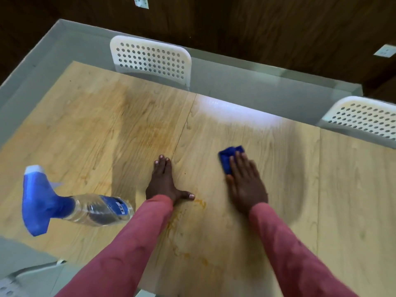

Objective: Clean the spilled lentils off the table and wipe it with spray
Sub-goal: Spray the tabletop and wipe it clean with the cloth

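Observation:
A folded blue cloth (229, 157) lies on the light wooden table (107, 129), and my right hand (246, 183) presses flat on it with straight fingers. My left hand (165, 181) rests flat on the table near the middle, fingers together and thumb spread to the right. A clear spray bottle with a blue trigger head (64, 202) stands on the table at the left. Yellowish smears (188, 213) mark the wood near my left thumb and toward the front edge. A single small speck (184, 173) lies between my hands.
Two white perforated chairs stand at the far side, one at the middle (152, 58) and one at the right (364, 116). Part of another white chair (32, 277) shows at the lower left. A grey floor and dark wooden walls surround the table.

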